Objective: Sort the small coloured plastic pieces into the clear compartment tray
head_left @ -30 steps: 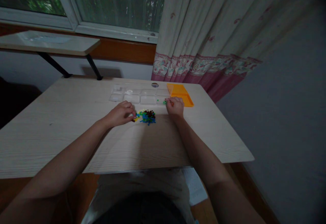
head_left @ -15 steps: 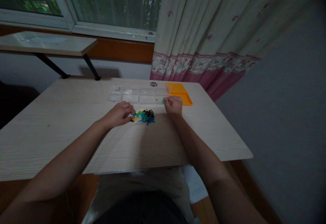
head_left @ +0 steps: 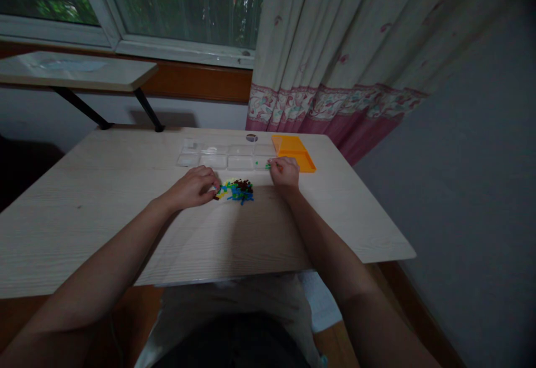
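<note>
A small heap of coloured plastic pieces (head_left: 242,190), blue, green, yellow and dark brown, lies on the table. My left hand (head_left: 196,185) rests at the heap's left edge, its thumb and fingertips drawn together by a few yellow and blue pieces; what they pinch is too small to name. Behind the heap lies a clear compartment tray (head_left: 227,161). At the tray's right front compartment is my right hand (head_left: 285,173), fingers curled and closed, with their contents hidden. Several green pieces (head_left: 267,165) show in that compartment beside its fingertips.
An open orange case (head_left: 302,160) lies right of the tray, partly behind my right hand. A round grommet (head_left: 252,138) sits near the table's back edge. At the back left, a raised shelf (head_left: 125,77) stands on black legs. A curtain (head_left: 326,94) hangs behind the table.
The fingertips of my left hand have come closer together at the heap's edge. My right hand stays at the same compartment. The view has shifted very slightly.
</note>
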The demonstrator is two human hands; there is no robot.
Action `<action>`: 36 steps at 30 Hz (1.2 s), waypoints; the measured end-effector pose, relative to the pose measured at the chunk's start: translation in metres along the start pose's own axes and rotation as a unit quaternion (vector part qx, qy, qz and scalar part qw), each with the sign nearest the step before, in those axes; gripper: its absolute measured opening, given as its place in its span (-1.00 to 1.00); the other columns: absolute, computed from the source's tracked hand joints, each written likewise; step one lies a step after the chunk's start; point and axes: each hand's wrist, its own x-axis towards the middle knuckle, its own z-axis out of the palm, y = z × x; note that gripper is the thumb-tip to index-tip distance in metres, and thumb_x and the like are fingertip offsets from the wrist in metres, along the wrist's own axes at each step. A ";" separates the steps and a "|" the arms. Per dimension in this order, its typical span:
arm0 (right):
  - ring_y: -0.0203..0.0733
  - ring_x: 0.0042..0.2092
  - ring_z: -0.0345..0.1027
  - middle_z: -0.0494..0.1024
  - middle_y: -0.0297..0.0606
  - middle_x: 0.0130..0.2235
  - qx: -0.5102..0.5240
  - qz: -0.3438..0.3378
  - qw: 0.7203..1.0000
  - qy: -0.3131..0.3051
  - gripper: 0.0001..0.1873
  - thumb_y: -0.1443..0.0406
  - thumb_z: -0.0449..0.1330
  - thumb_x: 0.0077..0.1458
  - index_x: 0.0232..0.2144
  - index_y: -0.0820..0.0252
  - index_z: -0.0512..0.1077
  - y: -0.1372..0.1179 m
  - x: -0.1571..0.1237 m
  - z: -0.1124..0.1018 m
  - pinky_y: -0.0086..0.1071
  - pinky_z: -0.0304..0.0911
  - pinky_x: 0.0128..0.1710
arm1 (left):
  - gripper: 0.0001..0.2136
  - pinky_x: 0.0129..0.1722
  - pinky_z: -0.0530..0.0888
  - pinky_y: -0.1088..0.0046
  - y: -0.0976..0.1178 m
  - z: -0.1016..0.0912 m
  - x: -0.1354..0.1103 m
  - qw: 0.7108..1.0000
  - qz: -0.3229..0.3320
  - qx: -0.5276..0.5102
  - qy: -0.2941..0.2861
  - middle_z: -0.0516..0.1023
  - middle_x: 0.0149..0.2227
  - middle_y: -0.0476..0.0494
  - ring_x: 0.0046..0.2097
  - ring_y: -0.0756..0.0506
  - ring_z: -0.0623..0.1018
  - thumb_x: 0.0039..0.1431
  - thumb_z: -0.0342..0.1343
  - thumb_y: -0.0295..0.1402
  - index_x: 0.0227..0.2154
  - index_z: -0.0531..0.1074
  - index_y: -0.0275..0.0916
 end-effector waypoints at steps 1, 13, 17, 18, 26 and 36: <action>-0.06 -0.10 0.32 0.62 -0.17 -0.21 0.001 0.002 1.000 0.000 -0.68 0.17 0.08 0.25 -0.29 0.14 0.61 0.000 0.000 0.000 -0.21 0.13 -0.03 | -0.84 -0.03 0.34 0.30 0.000 0.000 0.000 1.000 0.000 0.000 -0.002 0.49 -0.21 -0.15 -0.10 -0.15 0.43 0.19 0.08 -0.30 -0.24 0.51 -0.20; -0.05 -0.10 0.31 0.62 -0.18 -0.22 0.017 0.005 1.000 0.009 -0.68 0.15 0.09 0.24 -0.32 0.15 0.60 -0.001 -0.002 0.000 -0.21 0.11 -0.04 | -0.83 -0.02 0.33 0.29 0.001 0.003 0.000 1.000 -0.014 0.004 -0.012 0.50 -0.19 -0.16 -0.08 -0.16 0.44 0.16 0.12 -0.32 -0.19 0.49 -0.20; -0.06 -0.10 0.32 0.62 -0.17 -0.22 0.014 0.007 1.000 0.005 -0.68 0.15 0.09 0.24 -0.31 0.15 0.60 -0.001 -0.001 0.000 -0.22 0.12 -0.05 | -0.84 -0.03 0.34 0.30 0.001 0.003 0.001 1.000 -0.014 -0.003 -0.014 0.49 -0.19 -0.16 -0.09 -0.16 0.45 0.17 0.13 -0.30 -0.21 0.49 -0.20; -0.06 -0.10 0.32 0.62 -0.18 -0.22 0.013 0.006 1.000 0.006 -0.67 0.14 0.08 0.25 -0.32 0.15 0.60 -0.001 -0.001 0.000 -0.21 0.12 -0.05 | -0.84 -0.03 0.34 0.30 0.001 0.004 0.001 1.000 -0.013 -0.004 -0.013 0.49 -0.20 -0.16 -0.09 -0.16 0.45 0.17 0.13 -0.29 -0.21 0.49 -0.20; -0.06 -0.10 0.33 0.62 -0.17 -0.22 0.012 0.001 1.000 0.003 -0.67 0.14 0.07 0.25 -0.29 0.14 0.60 0.000 -0.001 0.000 -0.21 0.13 -0.03 | -0.85 -0.04 0.33 0.31 -0.001 0.003 0.000 1.000 -0.004 0.002 -0.014 0.49 -0.22 -0.14 -0.11 -0.15 0.45 0.20 0.11 -0.27 -0.23 0.47 -0.19; -0.06 -0.09 0.34 0.63 -0.17 -0.21 0.012 0.009 1.000 -0.005 -0.66 0.15 0.08 0.24 -0.29 0.16 0.61 -0.003 -0.001 -0.002 -0.22 0.14 -0.03 | -0.84 -0.05 0.32 0.30 -0.001 0.006 0.001 1.000 -0.010 0.008 -0.016 0.49 -0.20 -0.16 -0.10 -0.16 0.43 0.24 0.06 -0.28 -0.22 0.47 -0.20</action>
